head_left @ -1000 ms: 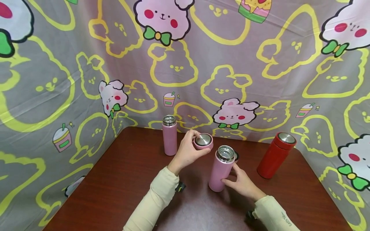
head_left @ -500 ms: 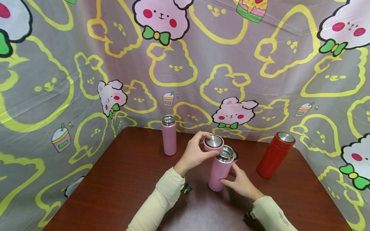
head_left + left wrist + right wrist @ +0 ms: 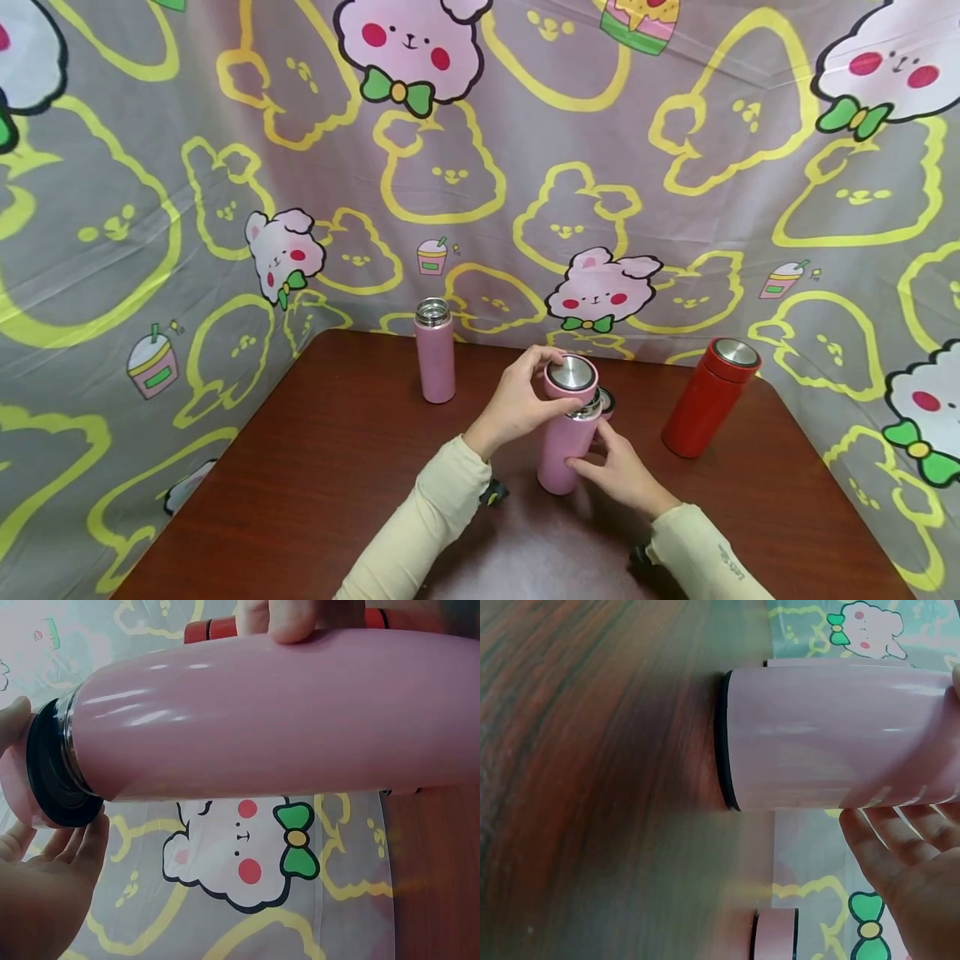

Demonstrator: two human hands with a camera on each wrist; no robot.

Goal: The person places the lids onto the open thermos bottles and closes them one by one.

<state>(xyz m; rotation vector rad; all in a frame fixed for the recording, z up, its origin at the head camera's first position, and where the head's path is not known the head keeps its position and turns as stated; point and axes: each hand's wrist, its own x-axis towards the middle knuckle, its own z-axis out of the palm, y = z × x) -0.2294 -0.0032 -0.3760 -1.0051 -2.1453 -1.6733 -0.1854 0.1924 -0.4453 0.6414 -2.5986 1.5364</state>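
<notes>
My left hand (image 3: 521,402) pinches a pink lid (image 3: 572,385) with a steel top between thumb and fingers. It sits tilted at the steel mouth of a pink thermos bottle (image 3: 562,450); in the left wrist view the lid's black inner ring (image 3: 60,765) shows at the neck. Whether the lid is seated cannot be told. My right hand (image 3: 626,471) grips the bottle's body low on its right side, and the bottle stands upright on the table. In the right wrist view the bottle's black base (image 3: 725,742) meets the wood, with the fingers curled against the body.
A second pink bottle (image 3: 435,358), lidless, stands at the back left. Behind the held bottle, another pink lid (image 3: 608,403) is partly hidden. A red thermos (image 3: 708,400) with its lid on stands to the right. The brown table (image 3: 300,467) backs onto a printed cloth (image 3: 465,275).
My left hand has carried the lid rightward, from beside the bottle to over its mouth, and lowered it there. My right hand still holds the bottle in place.
</notes>
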